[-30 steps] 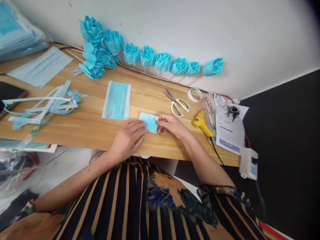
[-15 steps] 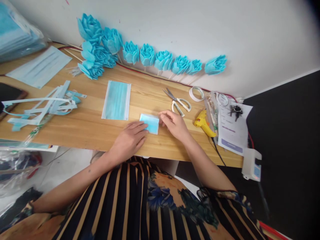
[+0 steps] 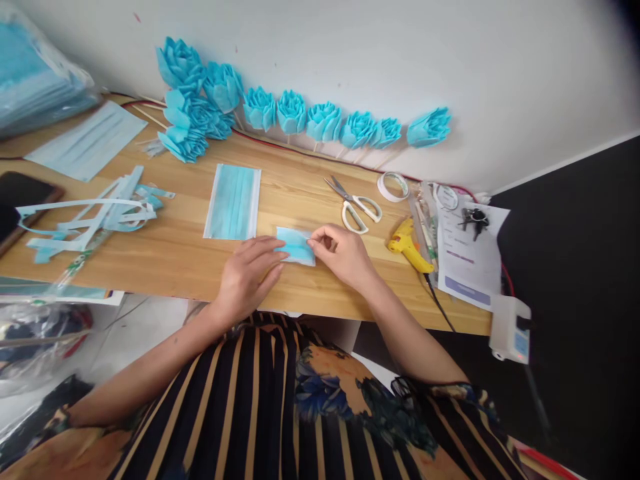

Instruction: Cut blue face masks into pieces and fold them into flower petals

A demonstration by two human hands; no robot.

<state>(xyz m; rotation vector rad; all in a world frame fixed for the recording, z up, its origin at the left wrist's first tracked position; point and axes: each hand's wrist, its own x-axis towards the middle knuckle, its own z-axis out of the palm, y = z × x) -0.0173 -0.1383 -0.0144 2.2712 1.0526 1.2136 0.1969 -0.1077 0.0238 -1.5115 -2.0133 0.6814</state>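
Observation:
A small light-blue piece of mask fabric [image 3: 296, 245] lies on the wooden table between my hands. My right hand [image 3: 343, 257] pinches its right edge between thumb and fingertips. At its left edge rest the fingertips of my left hand [image 3: 251, 272], fingers stretched out and thumb apart. Left of the piece, a blue pleated mask sheet [image 3: 233, 202] with white side strips lies flat, near my left fingers. Scissors with white handles [image 3: 356, 203] lie open beyond my right hand.
Blue fabric flowers [image 3: 324, 123] on sticks lean along the wall. Cut strips [image 3: 107, 210], another sheet [image 3: 87, 141], a bag of masks [image 3: 40, 80] and a phone [image 3: 25, 200] are left. A tape roll [image 3: 393, 187], yellow glue gun [image 3: 410, 245] and keys [image 3: 475, 221] lie right.
My right hand has moved slightly left and taken hold of the small piece's right edge. My left hand has drawn back a little to the left, uncovering more of the piece.

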